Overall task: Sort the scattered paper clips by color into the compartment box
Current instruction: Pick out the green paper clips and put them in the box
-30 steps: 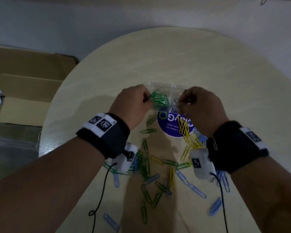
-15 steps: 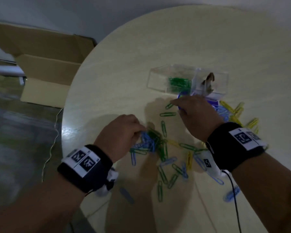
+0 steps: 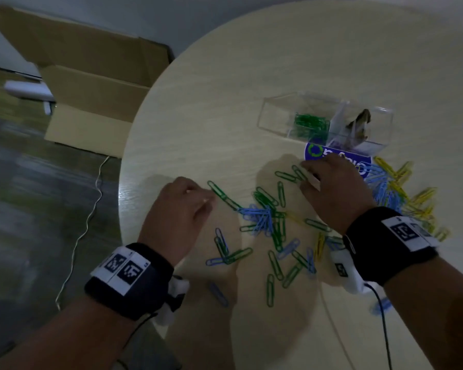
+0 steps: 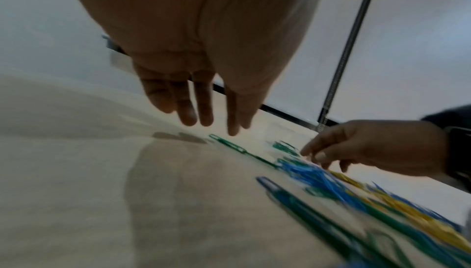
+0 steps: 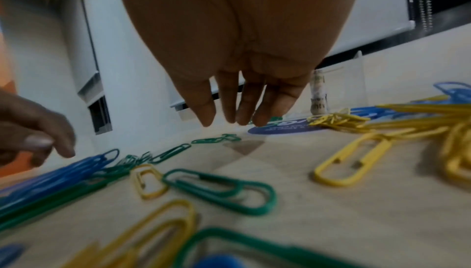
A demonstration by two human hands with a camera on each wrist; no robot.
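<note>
Both hands have dropped back from the compartment box (image 3: 324, 121) toward scattered paper clips (image 3: 265, 222); a cardboard carton (image 3: 91, 84) stands beyond the table (image 3: 225, 89). Left wrist view: left hand (image 4: 201, 83) fingers straight, loosely together, empty. Right wrist view: right hand (image 5: 244, 83) fingertips extended above green clips (image 5: 219, 189).

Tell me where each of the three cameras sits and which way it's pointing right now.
Head: above, looking down at the round table, compartment box and scattered clips; both hands and wristbands show.
Left wrist: low, looking along the left hand across the table; its fingers hang straight.
Right wrist: low, looking along the right hand toward the box.
Shared: each wrist view shows the other hand, and all three show the blue clip cluster.
</note>
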